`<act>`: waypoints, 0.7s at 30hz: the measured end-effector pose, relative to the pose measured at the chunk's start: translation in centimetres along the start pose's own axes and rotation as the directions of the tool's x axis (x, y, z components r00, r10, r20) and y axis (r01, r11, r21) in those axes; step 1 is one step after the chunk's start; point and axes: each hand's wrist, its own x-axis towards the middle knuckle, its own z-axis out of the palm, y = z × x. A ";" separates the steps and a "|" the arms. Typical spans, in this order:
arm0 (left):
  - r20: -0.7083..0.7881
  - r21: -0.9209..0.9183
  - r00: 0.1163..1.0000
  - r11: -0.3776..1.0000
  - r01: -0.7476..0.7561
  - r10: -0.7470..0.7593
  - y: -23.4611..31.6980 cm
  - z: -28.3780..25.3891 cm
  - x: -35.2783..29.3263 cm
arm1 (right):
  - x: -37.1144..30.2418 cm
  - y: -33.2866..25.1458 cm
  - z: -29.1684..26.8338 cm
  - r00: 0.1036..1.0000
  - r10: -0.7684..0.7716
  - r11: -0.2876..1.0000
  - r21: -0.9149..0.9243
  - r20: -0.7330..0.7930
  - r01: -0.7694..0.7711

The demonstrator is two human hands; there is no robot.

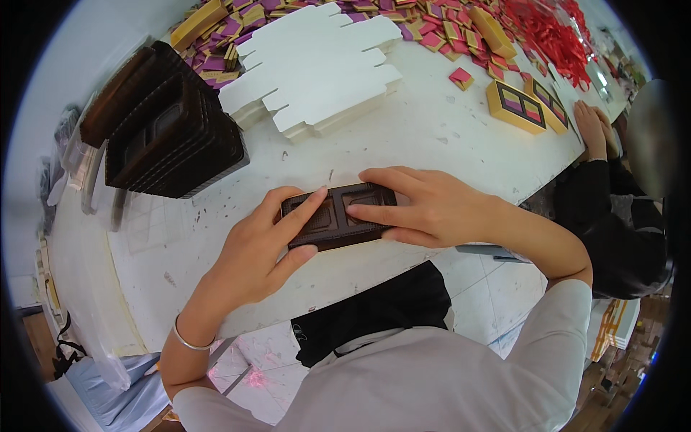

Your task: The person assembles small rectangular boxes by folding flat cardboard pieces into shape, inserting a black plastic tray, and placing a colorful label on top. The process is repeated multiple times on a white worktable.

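A dark brown plastic tray (338, 214) with two square hollows lies flat on the table right in front of me. My left hand (263, 245) grips its left end, the index finger resting on top and the thumb at the near edge. At the other end, my right hand (430, 209) holds it with one finger at the far edge, another pressing into the right hollow and the thumb at the near side. A thin pale edge shows around part of the tray; what it belongs to is mostly hidden.
Tall stacks of brown trays (176, 137) stand at left. Beyond are flat white cartons (317, 65), a heap of purple, pink and gold pieces (450, 32) and red ribbon (554, 43). Two gold windowed boxes (516, 106) sit at right, near another person's hand (592, 129).
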 end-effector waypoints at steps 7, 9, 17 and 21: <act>-0.096 0.397 0.989 0.916 -0.064 0.111 0.3 1.4 -0.6 | -0.5 0.4 0.6 0.996 -0.088 0.968 -0.239 -0.019 0.081; -0.115 0.502 0.982 0.862 -0.075 0.152 0.7 1.5 -0.5 | -0.4 0.0 0.2 0.997 -0.080 0.954 -0.288 0.003 0.077; -0.172 0.390 0.971 0.916 -0.090 0.168 -0.4 2.1 -0.4 | -0.9 -1.1 1.6 0.999 -0.016 0.948 -0.319 -0.041 0.002; -0.207 0.406 0.946 0.902 -0.147 0.247 -0.4 2.3 -0.5 | -1.7 1.0 0.9 0.983 0.002 0.999 -0.049 -0.185 -0.011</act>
